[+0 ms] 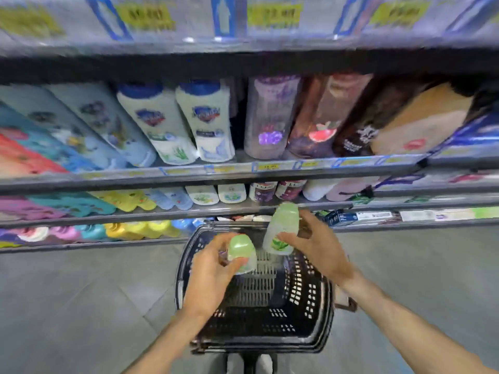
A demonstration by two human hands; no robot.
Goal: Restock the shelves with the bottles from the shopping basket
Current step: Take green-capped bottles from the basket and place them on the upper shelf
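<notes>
**Two green-capped bottles held over the basket**

Holding a bottle in each hand, I stand over the black shopping basket (186, 268), which sits on the grey floor (81, 292) near me. My left hand (213, 268) curls round a clear bottle (241, 253), its green cap pointing toward me. My right hand (316, 247) grips a second, upright bottle (280, 228) by its lower body, just right of the first. Through the basket's mesh bottom I see no other bottles, though my hands cover part of it. Beyond, the shelves (243, 171) are packed with rows of bottles (208, 120), blurred.
</notes>
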